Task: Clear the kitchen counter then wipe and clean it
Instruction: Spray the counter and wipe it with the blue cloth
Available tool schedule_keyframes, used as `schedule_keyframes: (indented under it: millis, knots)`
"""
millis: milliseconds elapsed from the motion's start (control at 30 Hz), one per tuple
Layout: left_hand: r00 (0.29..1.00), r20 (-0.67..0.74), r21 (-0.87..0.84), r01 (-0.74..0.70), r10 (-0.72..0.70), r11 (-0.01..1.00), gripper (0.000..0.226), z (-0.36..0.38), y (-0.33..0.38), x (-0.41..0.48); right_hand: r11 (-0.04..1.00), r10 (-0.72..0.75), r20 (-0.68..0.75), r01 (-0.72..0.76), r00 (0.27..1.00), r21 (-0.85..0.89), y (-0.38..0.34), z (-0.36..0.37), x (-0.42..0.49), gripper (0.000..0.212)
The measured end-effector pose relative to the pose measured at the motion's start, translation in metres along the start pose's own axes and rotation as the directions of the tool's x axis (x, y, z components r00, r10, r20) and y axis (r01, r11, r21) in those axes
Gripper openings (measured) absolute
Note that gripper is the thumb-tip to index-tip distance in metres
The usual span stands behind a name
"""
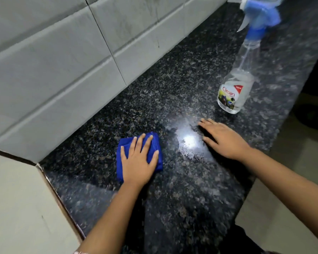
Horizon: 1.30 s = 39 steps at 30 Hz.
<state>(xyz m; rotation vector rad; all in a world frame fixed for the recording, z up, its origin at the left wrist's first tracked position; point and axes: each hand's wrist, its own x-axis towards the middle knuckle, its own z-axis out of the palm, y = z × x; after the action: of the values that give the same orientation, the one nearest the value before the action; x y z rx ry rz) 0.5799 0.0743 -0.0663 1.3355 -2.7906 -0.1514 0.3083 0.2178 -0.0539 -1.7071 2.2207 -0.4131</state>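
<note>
The fingers (146,144) of the left hand (139,162) are lying straight and slightly spread, pressing flat down on a folded blue cloth (156,143) and not curling round it. The cloth is sitting on the dark speckled worktop (173,189), near the corner where the pale tiled wall (62,61) is meeting a side panel. The fingers (210,124) of the right hand (226,138) are also stretching out straight and a little apart, resting palm down on the bare worktop and holding nothing. Between the two hands a bright patch of light is glaring off the stone, and the surface around it is looking wet or smeared. Just beyond the right hand a clear spray bottle (234,88) is standing upright on the worktop, apart from the fingers, its label reading "Clean" and its blue trigger head blurring at the top edge. Both forearms are reaching in from the bottom edge.
</note>
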Motion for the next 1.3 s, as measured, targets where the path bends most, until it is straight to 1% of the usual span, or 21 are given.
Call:
schedule_keyframes:
  millis: [33, 100, 167, 233, 300, 367, 433, 500, 533, 633, 733, 767, 800, 867, 900, 933, 1100, 1133, 1200, 1267, 1300]
  knots:
    - [0.996, 0.021, -0.008, 0.086, -0.086, 0.996, 0.065, 0.0, 0.016, 0.007, 0.997, 0.029, -0.03, -0.031, 0.999, -0.073, 0.009, 0.0, -0.019, 0.057]
    - [0.997, 0.064, -0.022, 0.042, -0.041, 0.999, 0.062, 0.004, 0.056, 0.003, 0.988, 0.057, -0.048, -0.063, 0.997, -0.14, 0.018, 0.002, -0.046, 0.067]
    - [0.978, 0.04, -0.059, -0.204, 0.206, 0.977, 0.062, 0.006, 0.091, -0.024, 0.986, 0.064, -0.062, -0.072, 0.996, -0.15, 0.024, 0.004, -0.059, 0.072]
    - [0.886, 0.047, -0.072, -0.457, 0.461, 0.886, 0.06, 0.009, 0.103, -0.066, 0.99, 0.051, -0.085, -0.061, 0.995, -0.124, 0.029, 0.006, -0.063, 0.067]
    - [0.82, 0.068, -0.063, -0.565, 0.569, 0.823, 0.061, 0.011, 0.086, -0.09, 0.996, 0.042, -0.126, -0.052, 0.991, -0.079, 0.03, 0.005, -0.063, 0.055]
    - [0.878, 0.021, -0.037, -0.478, 0.479, 0.878, 0.06, 0.017, 0.068, -0.09, 0.998, 0.032, -0.151, -0.04, 0.988, -0.054, 0.029, 0.006, -0.063, 0.046]
    - [0.964, -0.041, 0.016, -0.263, 0.263, 0.965, 0.059, 0.019, 0.073, -0.077, 0.999, 0.033, -0.176, -0.036, 0.984, -0.014, 0.031, 0.007, -0.061, 0.045]
    - [0.975, -0.039, -0.011, -0.22, 0.219, 0.975, 0.06, 0.019, 0.111, -0.076, 0.996, 0.038, -0.197, -0.022, 0.98, 0.085, 0.033, 0.007, -0.06, 0.045]
    - [0.953, -0.026, -0.03, -0.303, 0.302, 0.953, 0.06, 0.02, 0.133, -0.082, 0.989, 0.047, -0.207, -0.016, 0.977, 0.148, 0.035, 0.006, -0.059, 0.044]
    - [0.806, 0.028, -0.06, -0.59, 0.592, 0.805, 0.061, 0.022, 0.163, -0.108, 0.968, 0.064, -0.182, -0.017, 0.981, 0.252, 0.036, 0.003, -0.059, 0.043]
    - [0.696, 0.048, -0.09, -0.711, 0.716, 0.697, 0.063, 0.014, 0.118, -0.109, 0.993, 0.023, -0.142, -0.006, 0.99, 0.12, 0.035, 0.003, -0.063, 0.046]
    - [0.698, 0.04, -0.08, -0.711, 0.715, 0.699, 0.063, 0.015, 0.098, -0.102, 0.999, 0.011, -0.131, -0.004, 0.991, 0.053, 0.034, 0.004, -0.063, 0.046]
    - [0.747, 0.017, -0.055, -0.663, 0.664, 0.747, 0.062, 0.016, 0.082, -0.091, 1.0, 0.007, -0.123, -0.007, 0.992, 0.0, 0.033, 0.005, -0.064, 0.047]
    - [0.913, -0.007, -0.028, -0.408, 0.408, 0.913, 0.06, 0.014, 0.069, -0.068, 0.998, 0.021, -0.125, -0.029, 0.992, -0.059, 0.03, 0.005, -0.063, 0.048]
    - [0.961, -0.009, -0.035, -0.275, 0.275, 0.961, 0.06, 0.014, 0.077, -0.059, 0.996, 0.028, -0.121, -0.038, 0.992, -0.076, 0.028, 0.004, -0.063, 0.048]
    - [0.976, -0.006, -0.034, -0.219, 0.218, 0.975, 0.06, 0.013, 0.091, -0.057, 0.995, 0.033, -0.119, -0.043, 0.992, -0.087, 0.027, 0.005, -0.064, 0.048]
    - [0.874, 0.058, -0.072, -0.479, 0.483, 0.875, 0.063, 0.006, 0.117, -0.068, 0.996, 0.032, -0.147, -0.044, 0.989, -0.083, 0.027, 0.007, -0.065, 0.047]
    - [0.876, 0.061, -0.118, -0.469, 0.478, 0.875, 0.065, 0.001, 0.113, -0.062, 0.998, 0.035, -0.15, -0.042, 0.988, -0.041, 0.027, 0.006, -0.064, 0.047]
    - [0.914, -0.077, -0.26, -0.405, 0.399, 0.877, 0.061, -0.007, 0.113, -0.044, 0.984, 0.082, -0.155, -0.056, 0.984, 0.166, 0.027, 0.002, -0.063, 0.044]
    - [0.948, -0.245, -0.398, -0.289, 0.202, 0.871, 0.05, -0.016, 0.113, -0.015, 0.886, 0.227, -0.253, -0.092, 0.94, 0.454, 0.028, -0.005, -0.06, 0.04]
    - [0.956, -0.275, -0.441, -0.216, 0.098, 0.871, 0.047, -0.019, 0.109, 0.001, 0.823, 0.325, -0.321, -0.099, 0.89, 0.56, 0.027, -0.01, -0.057, 0.039]
